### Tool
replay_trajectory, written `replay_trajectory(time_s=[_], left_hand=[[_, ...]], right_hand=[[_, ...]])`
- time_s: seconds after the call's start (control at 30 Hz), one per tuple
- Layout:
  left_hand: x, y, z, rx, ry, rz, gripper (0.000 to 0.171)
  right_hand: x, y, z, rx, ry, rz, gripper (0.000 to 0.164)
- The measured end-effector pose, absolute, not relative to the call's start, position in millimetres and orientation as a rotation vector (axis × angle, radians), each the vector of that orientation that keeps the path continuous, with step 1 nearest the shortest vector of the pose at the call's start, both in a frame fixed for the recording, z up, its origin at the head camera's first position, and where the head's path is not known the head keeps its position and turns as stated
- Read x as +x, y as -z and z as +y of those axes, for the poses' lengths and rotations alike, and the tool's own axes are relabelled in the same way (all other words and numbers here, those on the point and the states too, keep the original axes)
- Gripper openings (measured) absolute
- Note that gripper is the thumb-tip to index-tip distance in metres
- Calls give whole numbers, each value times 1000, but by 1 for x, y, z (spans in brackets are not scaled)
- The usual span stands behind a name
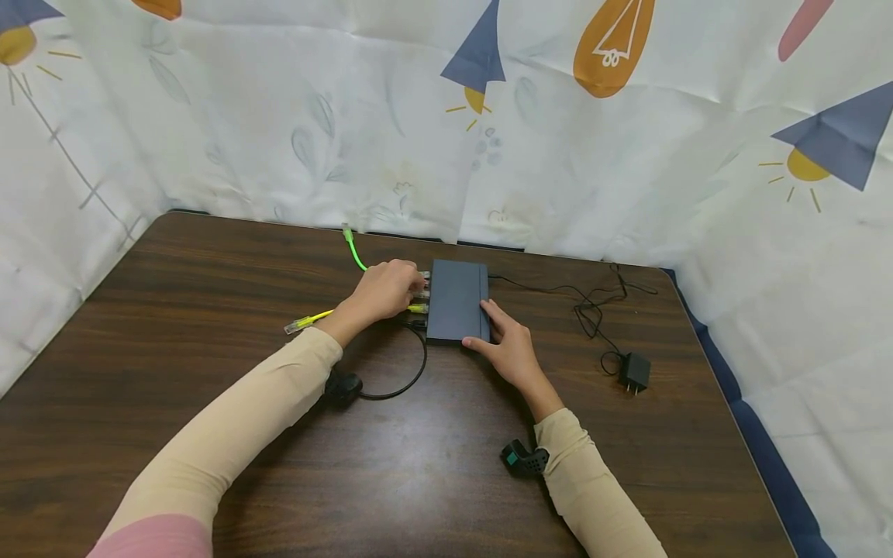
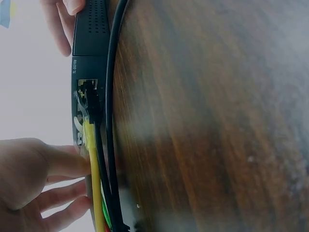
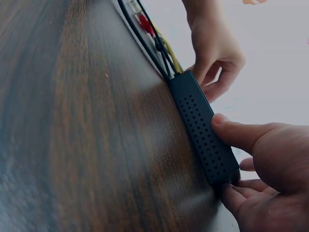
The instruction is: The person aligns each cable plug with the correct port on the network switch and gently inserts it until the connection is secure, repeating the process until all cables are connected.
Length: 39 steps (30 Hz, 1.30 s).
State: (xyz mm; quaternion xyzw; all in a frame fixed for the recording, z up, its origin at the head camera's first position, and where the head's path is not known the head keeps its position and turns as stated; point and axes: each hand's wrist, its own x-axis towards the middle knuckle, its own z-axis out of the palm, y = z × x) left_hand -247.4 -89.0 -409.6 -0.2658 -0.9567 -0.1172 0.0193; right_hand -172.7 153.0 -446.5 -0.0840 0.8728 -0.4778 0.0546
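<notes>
A dark flat network switch [image 1: 456, 302] lies on the table with its row of ports facing left. My left hand [image 1: 387, 288] is at those ports, its thumb and fingers pinching a network cable at its plug, mostly hidden by the fingers. Beside them in the left wrist view, a yellow network cable [image 2: 91, 140] and a black network cable [image 2: 91, 108] sit plugged in. My right hand [image 1: 509, 349] holds the switch at its right end, thumb on the near side [image 3: 219, 130] and fingers round the far edge. A green network cable [image 1: 354, 249] runs back from behind the left hand.
A black power adapter [image 1: 635, 372] lies to the right, its thin tangled cord [image 1: 589, 310] leading to the switch. The black cable loops [image 1: 391, 395] in front of the ports. A red-booted plug [image 3: 145, 23] shows in the right wrist view. Patterned white cloth [image 1: 391, 116] hangs behind the table.
</notes>
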Motion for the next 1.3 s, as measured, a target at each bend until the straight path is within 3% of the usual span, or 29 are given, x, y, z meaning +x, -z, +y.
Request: replay_trajectory(time_s=[1.3], left_hand=[[-257, 404, -95, -845, 352, -3088, 8]], right_hand=[[-190, 442, 150, -239, 1503, 2627, 82]])
